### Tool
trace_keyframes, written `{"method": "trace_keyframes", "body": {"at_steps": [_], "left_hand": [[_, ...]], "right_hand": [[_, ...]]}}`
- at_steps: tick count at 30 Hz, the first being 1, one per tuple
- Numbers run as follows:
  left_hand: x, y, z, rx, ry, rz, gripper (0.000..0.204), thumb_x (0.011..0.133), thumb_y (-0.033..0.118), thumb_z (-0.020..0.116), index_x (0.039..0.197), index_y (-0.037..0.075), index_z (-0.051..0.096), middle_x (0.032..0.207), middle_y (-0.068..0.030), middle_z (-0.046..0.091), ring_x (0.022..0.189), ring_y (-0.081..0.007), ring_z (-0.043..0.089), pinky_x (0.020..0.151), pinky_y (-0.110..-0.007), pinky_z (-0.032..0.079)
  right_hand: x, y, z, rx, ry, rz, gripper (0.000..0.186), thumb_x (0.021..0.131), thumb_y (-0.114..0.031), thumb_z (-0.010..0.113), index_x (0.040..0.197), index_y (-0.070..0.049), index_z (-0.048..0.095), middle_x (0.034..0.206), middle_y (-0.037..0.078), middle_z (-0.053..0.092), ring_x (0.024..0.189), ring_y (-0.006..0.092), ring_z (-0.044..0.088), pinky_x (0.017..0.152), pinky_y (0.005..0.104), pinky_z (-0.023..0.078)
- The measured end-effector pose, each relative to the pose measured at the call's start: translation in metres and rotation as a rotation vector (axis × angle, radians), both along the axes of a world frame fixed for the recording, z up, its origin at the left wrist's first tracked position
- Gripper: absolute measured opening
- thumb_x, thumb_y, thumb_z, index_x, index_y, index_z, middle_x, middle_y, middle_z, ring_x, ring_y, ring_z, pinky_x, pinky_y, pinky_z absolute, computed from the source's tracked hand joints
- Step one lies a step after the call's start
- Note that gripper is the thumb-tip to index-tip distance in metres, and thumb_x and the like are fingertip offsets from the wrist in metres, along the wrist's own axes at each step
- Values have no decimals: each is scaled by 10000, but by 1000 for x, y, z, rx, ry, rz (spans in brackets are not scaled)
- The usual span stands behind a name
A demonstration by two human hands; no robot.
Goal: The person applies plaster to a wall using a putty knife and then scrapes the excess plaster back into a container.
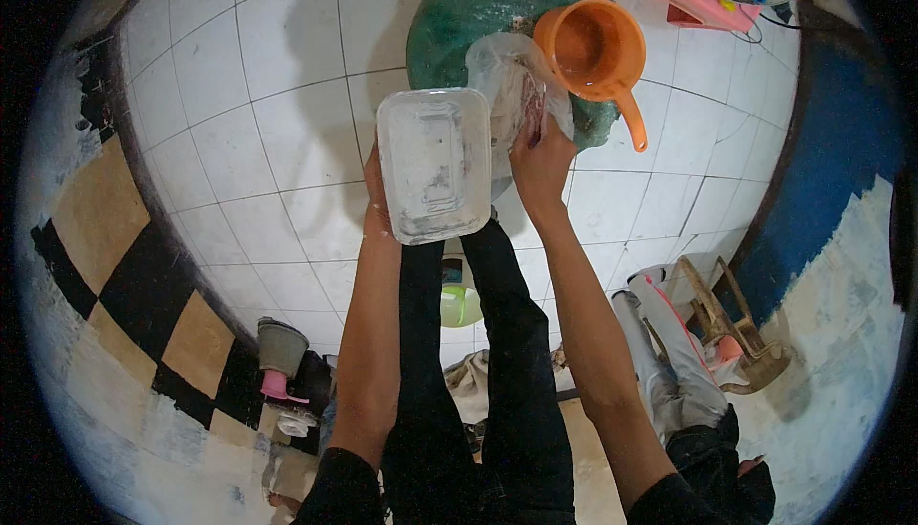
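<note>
Here's my left hand (376, 185), curled against the clear tub (437, 166) just to its right: light and stiff, I'd judge, best gripped by the walls. My right hand (543, 157), fingers bunched, pinches the soft-looking plastic bag (497, 61) just beyond.

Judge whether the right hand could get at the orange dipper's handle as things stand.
Probably yes: the orange dipper's handle juts out to the right of the right hand, with nothing seen between them. That hand is at the translucent plastic bag, though, so it may have to leave that first.
</note>
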State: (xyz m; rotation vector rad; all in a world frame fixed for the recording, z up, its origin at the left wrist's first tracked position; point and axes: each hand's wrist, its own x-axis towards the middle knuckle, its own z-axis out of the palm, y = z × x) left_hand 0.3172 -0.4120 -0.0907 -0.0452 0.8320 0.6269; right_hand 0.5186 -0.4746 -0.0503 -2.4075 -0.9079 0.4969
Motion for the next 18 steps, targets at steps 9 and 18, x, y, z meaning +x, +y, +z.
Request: {"method": "trace_keyframes", "body": {"at_steps": [9,18], "left_hand": [[4,0,15,-47,-82,45,577,903,449,416,1298,30,456,1201,-175,565,1028,-317,597,836,-456,536],[2,-4,12,-9,-32,56,612,895,492,416,1296,33,462,1200,-166,568,1023,-310,600,842,-441,535]], "right_hand": [[1,-4,3,11,23,-69,124,821,-57,573,775,58,580,607,233,553,535,370,573,509,396,436],[-5,-5,2,30,60,-117,119,824,-64,573,786,48,589,623,220,561,525,332,546,526,377,432]]}}
